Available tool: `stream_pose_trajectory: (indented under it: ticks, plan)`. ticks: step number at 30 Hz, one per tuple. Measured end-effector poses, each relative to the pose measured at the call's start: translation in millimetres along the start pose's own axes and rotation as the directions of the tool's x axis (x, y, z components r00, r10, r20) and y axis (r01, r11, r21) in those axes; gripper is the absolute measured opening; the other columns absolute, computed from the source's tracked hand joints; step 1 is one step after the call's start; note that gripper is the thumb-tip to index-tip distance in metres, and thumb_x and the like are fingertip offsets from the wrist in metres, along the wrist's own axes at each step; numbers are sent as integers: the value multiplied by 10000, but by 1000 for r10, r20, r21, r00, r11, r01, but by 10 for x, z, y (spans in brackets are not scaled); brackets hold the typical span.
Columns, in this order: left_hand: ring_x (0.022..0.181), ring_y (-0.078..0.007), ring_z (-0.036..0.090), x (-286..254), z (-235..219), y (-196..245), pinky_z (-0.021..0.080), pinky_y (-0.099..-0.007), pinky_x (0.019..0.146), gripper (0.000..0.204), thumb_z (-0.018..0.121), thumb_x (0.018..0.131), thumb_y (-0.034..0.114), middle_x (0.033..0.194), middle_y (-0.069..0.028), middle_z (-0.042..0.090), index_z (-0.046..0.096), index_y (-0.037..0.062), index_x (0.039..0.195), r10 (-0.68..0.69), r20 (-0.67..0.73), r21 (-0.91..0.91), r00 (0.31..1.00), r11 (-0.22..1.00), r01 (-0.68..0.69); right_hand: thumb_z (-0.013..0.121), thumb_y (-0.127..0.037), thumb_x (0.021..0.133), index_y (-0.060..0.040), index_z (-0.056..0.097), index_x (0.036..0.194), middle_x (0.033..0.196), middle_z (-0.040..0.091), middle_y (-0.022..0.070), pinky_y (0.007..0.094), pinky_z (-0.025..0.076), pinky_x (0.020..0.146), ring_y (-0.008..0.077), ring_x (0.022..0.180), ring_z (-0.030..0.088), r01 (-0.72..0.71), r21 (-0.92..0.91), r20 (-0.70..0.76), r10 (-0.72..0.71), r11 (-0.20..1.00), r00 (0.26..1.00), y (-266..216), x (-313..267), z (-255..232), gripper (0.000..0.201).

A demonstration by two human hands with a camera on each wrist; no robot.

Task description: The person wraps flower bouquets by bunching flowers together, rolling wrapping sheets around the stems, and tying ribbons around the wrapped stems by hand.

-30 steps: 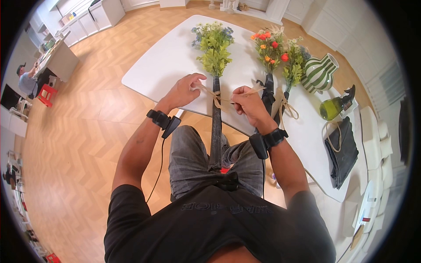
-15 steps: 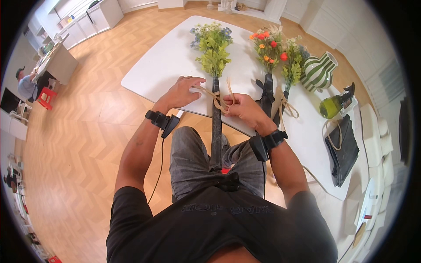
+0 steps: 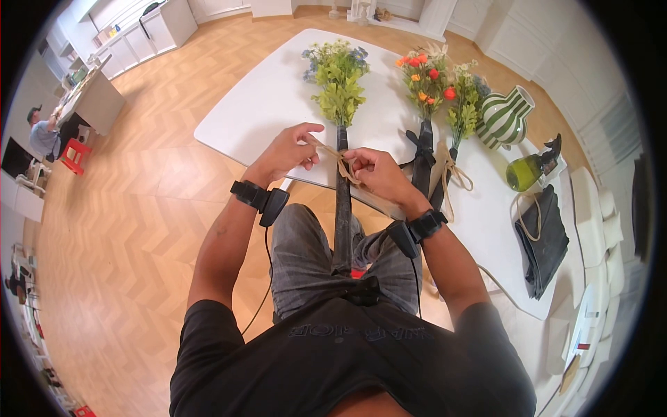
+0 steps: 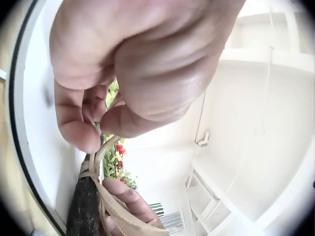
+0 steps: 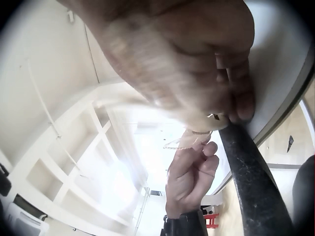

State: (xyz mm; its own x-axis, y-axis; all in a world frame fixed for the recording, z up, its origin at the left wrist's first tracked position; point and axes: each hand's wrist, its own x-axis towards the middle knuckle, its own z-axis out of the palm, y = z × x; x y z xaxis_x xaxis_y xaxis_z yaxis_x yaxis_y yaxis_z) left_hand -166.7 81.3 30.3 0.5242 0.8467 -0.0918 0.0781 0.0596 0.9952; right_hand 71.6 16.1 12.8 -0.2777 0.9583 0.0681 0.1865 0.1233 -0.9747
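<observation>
A bouquet point(image 3: 339, 94) of green leaves with small white and blue flowers lies on the white table, its black-wrapped stem point(image 3: 342, 215) pointing back toward my body. Around the upper stem runs a flat tan ribbon point(image 4: 125, 214), crossed and looped. On the stem's left, my left hand point(image 3: 292, 151) pinches one length of it between thumb and fingers. My right hand point(image 3: 381, 175) is close against the stem's right side, fingers curled on the ribbon's other part. The right wrist view shows that hand blurred, with my left hand point(image 5: 189, 179) beyond it.
To the right lie a bouquet of red and orange flowers point(image 3: 425, 80) with a black bow, and a white-flowered one point(image 3: 464, 111) tied in tan ribbon. Farther right are a green-and-white striped vase point(image 3: 509, 117), a green bottle point(image 3: 524, 172) and folded black cloth point(image 3: 545, 243). A person point(image 3: 43, 132) sits far left.
My right hand drew the ribbon out to the right, then curled it into a raised loop, and has now moved left up against the stem. The left hand has stayed nearly in place.
</observation>
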Motion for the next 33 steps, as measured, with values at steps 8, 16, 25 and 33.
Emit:
stream_pose_trajectory:
  ticks: [8, 16, 25, 33]
  plan:
    - [779, -132, 585, 5, 95, -150, 490, -273, 645, 420, 648, 872, 71, 981, -56, 575, 557, -5, 1275, 7, 3, -1, 1000, 1000, -7, 545, 37, 802, 13, 675, 1002, 733, 576, 22, 270, 451, 650, 109, 682, 526, 23, -234, 76, -5, 972, 997, -42, -5, -14, 240]
    - [1203, -299, 469, 54, 175, -76, 370, -454, 1027, 344, 704, 810, 191, 1088, -123, 654, 678, 107, 1143, 484, 111, 851, 868, 405, -335, 589, -1, 839, 3, 672, 942, 850, 644, 74, 285, 475, 670, 136, 726, 587, 158, -331, -25, -175, 930, 984, 69, 54, -2, 132]
    - [1035, -248, 556, 136, 173, -171, 354, -429, 986, 117, 607, 881, 177, 887, -40, 644, 673, 81, 889, 335, 180, 778, 925, 527, -342, 579, -91, 952, 14, 653, 972, 880, 662, 50, 243, 488, 617, 100, 675, 582, -140, 407, -100, 196, 903, 975, 38, 153, -22, 130]
    - [963, -247, 573, 128, 202, -184, 387, -421, 917, 70, 621, 839, 126, 803, -54, 617, 673, 79, 847, 479, 232, 816, 846, 378, -438, 560, -99, 963, 17, 636, 959, 834, 654, 50, 244, 492, 595, 93, 654, 577, -201, 249, -77, 226, 948, 971, -45, 141, 0, 139]
